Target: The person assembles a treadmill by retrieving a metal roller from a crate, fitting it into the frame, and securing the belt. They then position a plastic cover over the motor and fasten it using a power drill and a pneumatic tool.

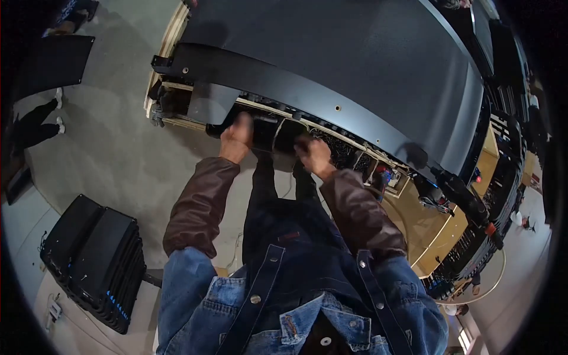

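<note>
My left hand (pixel 235 139) and my right hand (pixel 315 156) both grip a black cylindrical part (pixel 269 133) held under the front edge of a large dark grey panel (pixel 367 65). A long curved black rail (pixel 284 86) with small holes runs along that edge, just above my hands. The fingers of both hands wrap around the black part, so its ends are partly hidden. My brown sleeves and denim vest fill the lower middle.
A stack of black cases (pixel 97 260) with blue marks stands on the grey floor at lower left. A wooden frame (pixel 177 121) supports the panel. Shelves with tools and parts (pixel 467 236) lie to the right. Another person's legs (pixel 35 124) show at far left.
</note>
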